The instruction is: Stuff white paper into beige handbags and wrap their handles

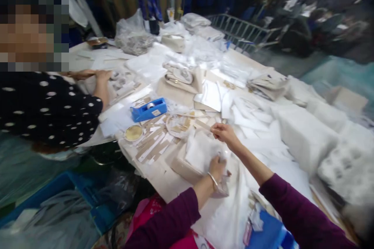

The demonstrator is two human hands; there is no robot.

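A beige bag-like piece (187, 165) lies near the table's front edge with a white sheet (198, 148) on top of it. My left hand (217, 168), with a bangle at the wrist, rests on its right part; the fingertips are partly hidden. Above and behind the piece, my right hand (222, 132) pinches the end of a thin beige strip (202, 125). Several beige and white strips (154, 142) lie to the left, beside a round yellowish tin (133, 133). Behind them stands a blue tape dispenser (149, 109).
At the left, a person in a dotted top (49, 105) handles material on the table. Folded beige bags (179, 79) and white sheets cover the middle and back. White wrapped bundles (304, 132) line the right; a blue crate (73, 186) stands below left.
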